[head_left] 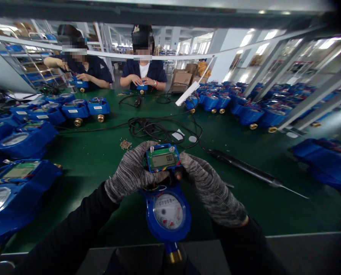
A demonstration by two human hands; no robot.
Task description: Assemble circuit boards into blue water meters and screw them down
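Note:
A blue meter (168, 214) with a round dial lies at the table's front edge, its brass fitting pointing toward me. Above the dial, a blue-framed circuit board with a lit display (163, 158) is tilted up toward me. My left hand (136, 168), in a grey knitted glove, grips the board's left side, with the thumb along its lower edge. At the board's right edge is my right hand (206, 181), gloved too, its fingers bent against the board's lower right corner. Wires show between board and meter body.
Blue meters (24, 191) crowd the left, with more (250, 112) at the right. A black electric screwdriver (245, 168) lies right of my hands. Small screws (125, 144) and coiled black cable (147, 128) lie beyond. Two people (143, 72) work opposite.

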